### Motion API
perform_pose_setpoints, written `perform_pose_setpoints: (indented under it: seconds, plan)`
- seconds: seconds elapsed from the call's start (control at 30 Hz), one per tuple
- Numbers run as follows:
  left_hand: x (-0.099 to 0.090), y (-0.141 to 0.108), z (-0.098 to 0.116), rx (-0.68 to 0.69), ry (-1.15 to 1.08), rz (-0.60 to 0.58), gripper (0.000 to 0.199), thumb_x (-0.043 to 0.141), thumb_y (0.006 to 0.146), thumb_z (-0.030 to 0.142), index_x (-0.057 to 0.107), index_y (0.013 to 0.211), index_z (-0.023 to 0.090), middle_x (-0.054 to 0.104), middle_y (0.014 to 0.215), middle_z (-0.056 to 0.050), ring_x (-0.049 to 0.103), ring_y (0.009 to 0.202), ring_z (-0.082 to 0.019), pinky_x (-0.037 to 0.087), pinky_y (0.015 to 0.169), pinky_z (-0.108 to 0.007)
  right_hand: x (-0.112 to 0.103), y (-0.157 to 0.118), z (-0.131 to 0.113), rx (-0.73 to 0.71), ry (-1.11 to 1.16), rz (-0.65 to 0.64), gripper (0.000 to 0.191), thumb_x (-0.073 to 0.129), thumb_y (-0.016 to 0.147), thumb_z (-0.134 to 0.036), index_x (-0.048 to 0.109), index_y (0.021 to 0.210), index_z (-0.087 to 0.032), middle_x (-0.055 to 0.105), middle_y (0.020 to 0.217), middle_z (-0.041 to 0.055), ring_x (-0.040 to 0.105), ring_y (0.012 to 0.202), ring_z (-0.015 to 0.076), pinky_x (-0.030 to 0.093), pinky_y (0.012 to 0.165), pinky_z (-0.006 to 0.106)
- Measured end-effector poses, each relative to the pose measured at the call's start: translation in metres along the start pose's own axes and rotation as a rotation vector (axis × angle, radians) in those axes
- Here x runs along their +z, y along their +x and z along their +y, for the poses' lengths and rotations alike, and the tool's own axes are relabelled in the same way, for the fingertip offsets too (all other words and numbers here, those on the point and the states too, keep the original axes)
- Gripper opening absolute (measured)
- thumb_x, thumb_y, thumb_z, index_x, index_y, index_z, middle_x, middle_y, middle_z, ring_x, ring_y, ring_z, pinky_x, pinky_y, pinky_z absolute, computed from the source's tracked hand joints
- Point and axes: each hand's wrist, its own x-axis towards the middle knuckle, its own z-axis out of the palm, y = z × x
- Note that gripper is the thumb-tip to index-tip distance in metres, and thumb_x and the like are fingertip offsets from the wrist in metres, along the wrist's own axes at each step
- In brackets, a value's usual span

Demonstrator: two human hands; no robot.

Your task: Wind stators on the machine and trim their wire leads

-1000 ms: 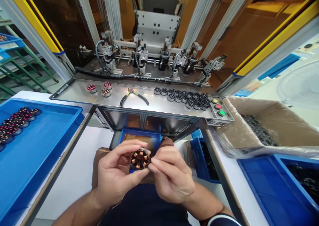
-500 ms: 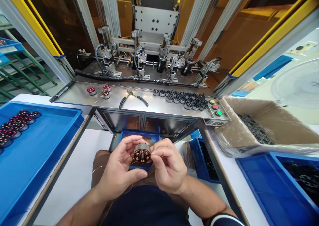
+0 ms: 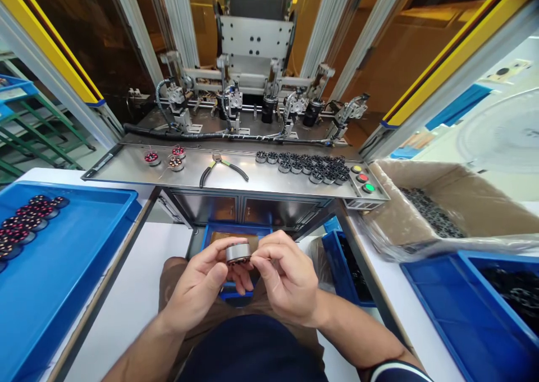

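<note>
Short, round motor core of bright silvery metal w/ dark, notched underside [image 3: 238,251] sits btwn the person's two hands, over the lap, side wall facing the camera & slightly tilted. L hand [image 3: 196,292] grips it from its L side: forefinger along the upper edge, thumb near the lower L, other fingertips showing below. R hand [image 3: 290,281] is pinched closed, thumb & forefinger tips at the core's R edge; can't tell if a fine wire is btwn them. Beyond, a smooth, reflective sheet-metal bench [image 3: 261,182] carries three round wound cores w/ pink-red & copper tops [image 3: 152,158] at L, splayed pliers w/ black-and-green handles [image 3: 234,169] mid, & a tight cluster of black-topped grey ring pcs [image 3: 315,167] at R, near yellow, red & green round push buttons [image 3: 362,177]. Far L: glossy blue plastic tray [image 3: 96,219] w/ rows of dark, pink & copper cores [image 3: 31,219]. R side: brown cardboard box lined w/ wrinkled clear plastic [image 3: 484,213], small dark pcs [image 3: 432,213] inside.
</note>
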Motion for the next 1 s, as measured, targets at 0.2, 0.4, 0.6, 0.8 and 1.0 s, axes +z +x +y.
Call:
perform_pose_setpoints:
  seconds: [0.2, 0.4, 0.6, 0.8, 1.0]
  plan:
    - [-0.006, -0.002, 0.004, 0.119, 0.056, -0.008, 0.029, 0.058, 0.097, 0.035, 0.068, 0.123, 0.029, 0.059, 0.133, -0.008, 0.069, 0.092, -0.015, 0.058, 0.079, -0.027, 0.003, 0.002, 0.000, 0.092, 0.094, 0.032, 0.012, 0.062, 0.090, -0.006, 0.065, 0.084, -0.015, 0.061, 0.072, 0.0023, 0.058, 0.069, 0.0119, 0.049, 0.064, 0.023]
    - [-0.006, -0.007, 0.004, 0.256, 0.143, 0.067, 0.013, 0.067, 0.092, 0.026, 0.072, 0.103, 0.025, 0.064, 0.126, -0.007, 0.063, 0.119, -0.021, 0.052, 0.099, -0.031, 0.002, 0.007, 0.000, 0.147, 0.163, 0.004, 0.013, 0.063, 0.091, -0.008, 0.066, 0.081, -0.016, 0.061, 0.068, 0.0018, 0.059, 0.068, 0.0131, 0.049, 0.062, 0.024]
    - [0.009, 0.000, 0.004, 0.174, -0.070, 0.126, 0.050, 0.085, 0.073, 0.043, 0.062, 0.116, 0.029, 0.065, 0.129, -0.005, 0.063, 0.121, -0.023, 0.054, 0.099, -0.034, -0.007, 0.008, 0.001, -0.062, 0.083, -0.075, 0.009, 0.061, 0.092, -0.010, 0.066, 0.089, -0.015, 0.067, 0.075, 0.0067, 0.064, 0.073, 0.0162, 0.054, 0.066, 0.028]
    - [0.008, 0.003, 0.004, -0.183, -0.128, -0.103, 0.049, 0.067, 0.083, 0.061, 0.061, 0.104, 0.018, 0.070, 0.073, -0.002, 0.069, 0.061, -0.012, 0.052, 0.051, -0.017, -0.015, 0.008, 0.003, -0.239, -0.049, -0.110, 0.009, 0.057, 0.095, -0.011, 0.066, 0.095, -0.014, 0.068, 0.078, 0.0089, 0.068, 0.070, 0.0159, 0.058, 0.062, 0.025]
    - [0.010, 0.000, 0.001, -0.035, -0.090, -0.044, 0.033, 0.068, 0.090, 0.040, 0.057, 0.119, 0.027, 0.074, 0.087, -0.001, 0.074, 0.070, -0.014, 0.058, 0.058, -0.020, -0.011, 0.001, 0.000, -0.131, -0.053, -0.072, 0.008, 0.058, 0.095, -0.013, 0.066, 0.093, -0.016, 0.065, 0.077, 0.0068, 0.064, 0.069, 0.0156, 0.055, 0.061, 0.027]
